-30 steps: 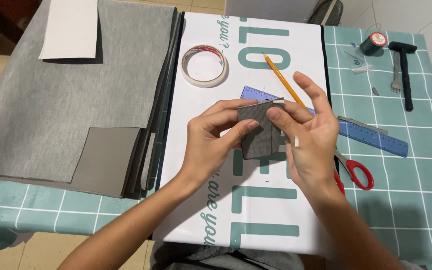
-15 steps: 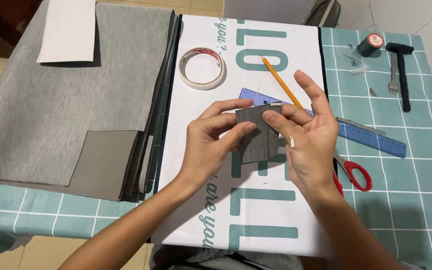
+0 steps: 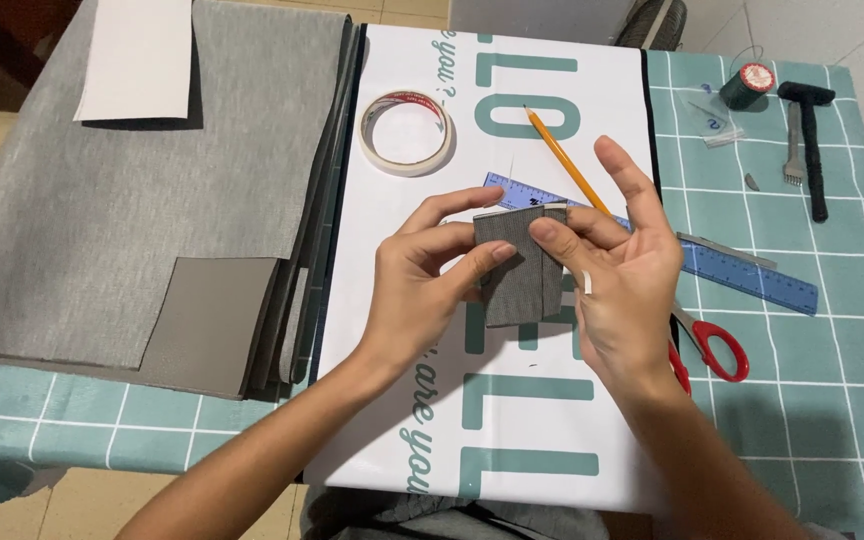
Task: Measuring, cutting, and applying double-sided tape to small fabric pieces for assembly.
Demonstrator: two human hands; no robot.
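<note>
Item in hand: a small folded piece of grey fabric, held upright above a white printed sheet at the middle of the table. Left hand: thumb and forefinger pinched on the piece's left edge. Right hand: thumb and forefinger pressed on its top right corner, the other fingers spread and lifted free. Just behind the piece, partly covered by the hands: a blue ruler lying slantwise, with an orange pencil crossing its upper end. Near the right wrist: red-handled scissors, half hidden by the hand. Upper part of the sheet: a roll of tape, lying flat. Left of the sheet: large grey fabric spread out, a smaller brownish-grey piece on its near corner, a white sheet of paper at its far edge. Far right, on the teal checked tablecloth: a black hammer and a dark spool of thread, well apart from the hands.
</note>
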